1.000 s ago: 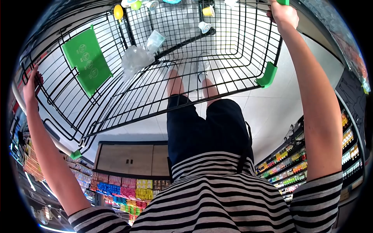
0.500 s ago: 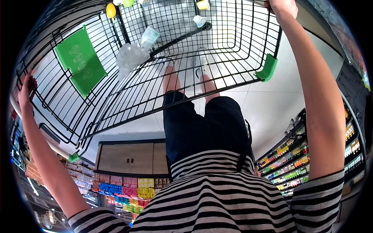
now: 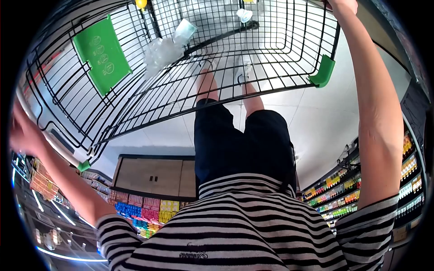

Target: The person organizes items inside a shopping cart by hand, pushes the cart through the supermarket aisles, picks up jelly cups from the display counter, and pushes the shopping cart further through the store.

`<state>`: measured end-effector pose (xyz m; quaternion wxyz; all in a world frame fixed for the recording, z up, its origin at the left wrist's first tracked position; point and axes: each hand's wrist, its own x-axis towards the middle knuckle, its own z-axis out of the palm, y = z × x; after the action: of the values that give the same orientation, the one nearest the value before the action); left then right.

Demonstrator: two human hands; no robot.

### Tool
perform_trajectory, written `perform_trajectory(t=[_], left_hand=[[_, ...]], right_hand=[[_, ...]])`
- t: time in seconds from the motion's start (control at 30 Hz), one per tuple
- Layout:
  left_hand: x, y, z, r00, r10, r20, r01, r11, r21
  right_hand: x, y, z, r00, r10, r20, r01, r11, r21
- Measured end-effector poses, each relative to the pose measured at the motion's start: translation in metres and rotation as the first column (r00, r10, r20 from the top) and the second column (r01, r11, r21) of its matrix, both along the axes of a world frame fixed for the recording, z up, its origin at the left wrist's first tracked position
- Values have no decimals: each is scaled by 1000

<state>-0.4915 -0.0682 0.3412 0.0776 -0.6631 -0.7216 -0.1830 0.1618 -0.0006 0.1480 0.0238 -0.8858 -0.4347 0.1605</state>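
Black wire shopping cart, spread across the upper half of the view, directly before the wearer, over a pale tiled floor. Below it, black-and-white striped shirt, followed by dark shorts, with lower legs partly visible through the mesh. At right, shelves of colourful bottles or packs, too small to identify. At lower left, wooden cabinet, with hanging packs in pink, blue and yellow beside it. On the cart's left side, green panel bearing round white symbols; beyond it, grey-white handle bar. Left hand, blurred at the far left edge, near the handle bar; impossible to tell whether touching it or how the fingers stand. Within the basket, left of centre, crumpled clear plastic bag. Right hand, closed on the cart's upper right corner, partly cut off at the top. Green corner guard on the cart's near right corner. Pale-blue packet touching the bag. Farther right, small white cup. Near the top edge, rounded yellow object.
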Motion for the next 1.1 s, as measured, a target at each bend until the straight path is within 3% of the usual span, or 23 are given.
perform_trajectory(t=[0.07, 0.1, 0.17, 0.2, 0.23, 0.27, 0.3, 0.33, 0.37, 0.4, 0.43, 0.47, 0.53, 0.63, 0.73, 0.83, 1.1], left_hand=[[111, -79, 33, 928, -248, 276, 304, 935, -180], [171, -120, 37, 816, -326, 477, 510, 794, -330], [267, -187, -1, 608, -240, 757, 777, 376, -505], [292, -210, -38, 590, -37, 807, 788, 244, -565], [296, -236, -82, 582, 95, 807, 774, 239, -586], [295, -266, -137, 649, 69, 758, 702, 331, -631], [293, -309, -197, 841, -12, 540, 473, 499, -726], [288, -331, -219, 892, 23, 451, 368, 541, -756], [282, -353, -240, 930, 68, 361, 259, 575, -776], [271, -366, -240, 880, 185, 437, 300, 496, -815], [264, -378, -238, 815, 310, 490, 346, 419, -840], [263, -379, -225, 801, 326, 502, 372, 387, -844], [264, -367, -176, 774, 373, 512, 418, 306, -855], [270, -373, -140, 804, 259, 535, 451, 320, -833], [277, -382, -138, 861, 168, 480, 387, 396, -833], [292, -385, -134, 906, 73, 418, 362, 379, -851], [277, -393, -133, 853, 288, 435, 307, 397, -865]], right_hand=[[2, 4, 0, 1000, 3, -7, -3, 1000, 14], [2, 2, -2, 1000, 7, -12, -6, 1000, 8], [-2, -3, 0, 999, -22, -44, 22, 1000, 10], [-2, -1, 0, 998, -35, -59, 37, 999, 22], [6, 2, -9, 999, 34, 30, -35, 999, 26], [2, 1, -6, 996, -43, -78, 48, 997, 62], [-5, 0, 1, 975, -113, -191, 131, 988, 84], [-13, -2, 1, 937, -180, -301, 217, 972, 95], [-7, -3, -5, 972, -99, -212, 127, 984, 121], [8, -1, -14, 992, -10, -123, 28, 989, 143], [45, 11, -41, 974, -32, -222, 44, 998, 49], [75, 22, -69, 946, -66, -318, 51, 997, -55], [70, 22, -63, 925, -68, -374, 36, 995, -93], [60, 23, -53, 937, -122, -327, 88, 989, -117], [74, 25, -61, 926, -115, -361, 88, 992, -90], [81, 31, -61, 922, -165, -350, 128, 983, -129], [71, 30, -51, 910, -186, -370, 160, 982, -99]])
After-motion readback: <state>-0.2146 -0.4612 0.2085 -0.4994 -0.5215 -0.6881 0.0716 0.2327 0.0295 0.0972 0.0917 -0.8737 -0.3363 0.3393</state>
